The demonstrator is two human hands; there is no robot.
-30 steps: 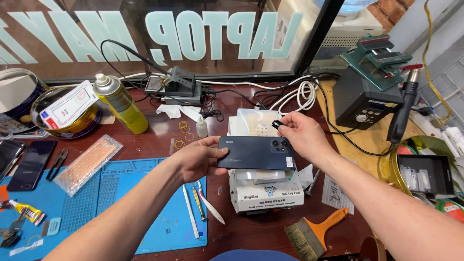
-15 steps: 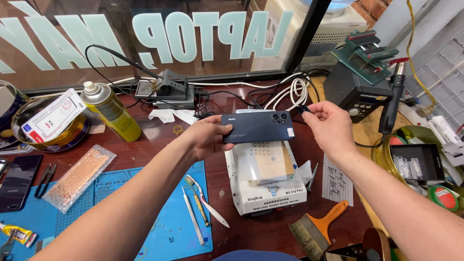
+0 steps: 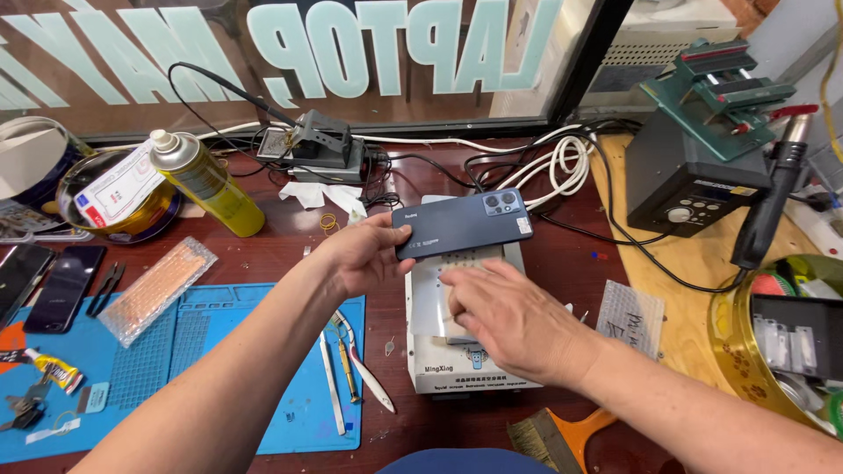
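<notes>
A person stands at a cluttered repair worktop. The left hand holds a dark blue smartphone back-up by its left end, fingers clamped on it, just above a white heating plate machine. The right hand lies flat on the machine's top, fingers together, holding nothing. The step looks like readying the plate before the phone goes down — that hand would need to lift clear first. Room is tight: tweezers lie just left, a brush in front, cables behind.
</notes>
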